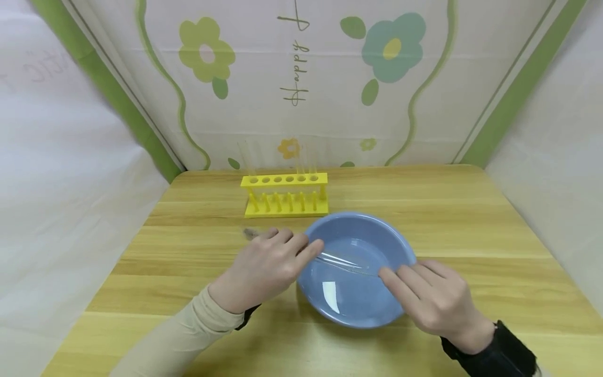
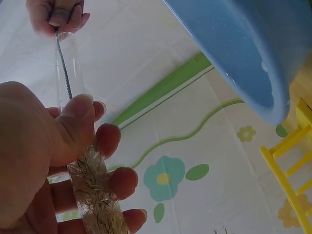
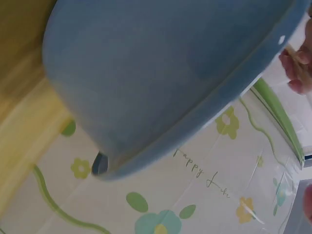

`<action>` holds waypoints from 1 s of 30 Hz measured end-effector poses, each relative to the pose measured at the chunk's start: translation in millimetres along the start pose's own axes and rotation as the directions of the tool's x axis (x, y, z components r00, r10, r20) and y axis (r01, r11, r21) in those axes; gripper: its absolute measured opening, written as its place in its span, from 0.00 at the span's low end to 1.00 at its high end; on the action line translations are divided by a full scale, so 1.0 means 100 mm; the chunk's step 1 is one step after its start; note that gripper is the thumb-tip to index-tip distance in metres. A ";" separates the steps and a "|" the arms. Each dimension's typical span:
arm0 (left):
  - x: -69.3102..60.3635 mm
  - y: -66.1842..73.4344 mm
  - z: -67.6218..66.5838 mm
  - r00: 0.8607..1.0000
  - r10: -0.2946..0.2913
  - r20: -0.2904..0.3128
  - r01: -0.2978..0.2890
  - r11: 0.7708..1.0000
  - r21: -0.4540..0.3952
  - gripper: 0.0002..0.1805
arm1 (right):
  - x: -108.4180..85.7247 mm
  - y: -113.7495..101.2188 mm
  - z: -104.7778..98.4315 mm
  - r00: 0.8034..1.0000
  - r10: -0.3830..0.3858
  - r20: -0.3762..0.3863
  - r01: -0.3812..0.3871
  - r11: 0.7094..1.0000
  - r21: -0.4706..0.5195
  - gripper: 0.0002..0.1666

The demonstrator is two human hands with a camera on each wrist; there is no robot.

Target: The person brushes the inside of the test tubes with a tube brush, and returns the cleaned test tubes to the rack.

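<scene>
Above the blue basin [image 1: 355,298], the left hand [image 1: 273,262] grips a clear test tube [image 1: 336,260] with its fingers curled round it. In the left wrist view a bristly brush head [image 2: 97,195] fills the tube's [image 2: 68,63] lower part, and a twisted wire [image 2: 63,68] runs out of the mouth. At the basin's right rim the right hand [image 1: 426,298] pinches the wire's far end; the same hand [image 2: 58,14] shows beyond the tube mouth. Water droplets lie inside the basin [image 2: 234,53]. The right wrist view shows mostly the basin's outer wall [image 3: 146,73].
A yellow test tube rack [image 1: 286,209] stands behind the basin, to its left, holding several clear tubes [image 1: 301,159] upright. The wooden table [image 1: 188,251] ends at a white cloth backdrop [image 1: 330,120] with printed flowers.
</scene>
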State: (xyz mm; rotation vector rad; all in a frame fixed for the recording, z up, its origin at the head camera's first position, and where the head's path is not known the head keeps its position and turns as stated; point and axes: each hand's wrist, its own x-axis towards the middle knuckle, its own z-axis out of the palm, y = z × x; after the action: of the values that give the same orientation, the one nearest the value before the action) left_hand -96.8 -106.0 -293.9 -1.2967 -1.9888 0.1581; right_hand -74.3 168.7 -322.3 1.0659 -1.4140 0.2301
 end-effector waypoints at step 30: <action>-0.01 -0.08 -0.05 0.995 -0.041 0.093 0.041 0.999 0.008 0.12 | -0.09 -0.06 0.00 0.744 0.417 0.523 -0.505 0.863 0.030 0.16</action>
State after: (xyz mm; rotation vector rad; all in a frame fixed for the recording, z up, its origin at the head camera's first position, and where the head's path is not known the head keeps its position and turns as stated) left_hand -99.1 -111.8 -287.0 -1.2644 -2.0905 0.2078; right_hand -72.5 169.4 -333.1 0.9249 -2.1717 0.4675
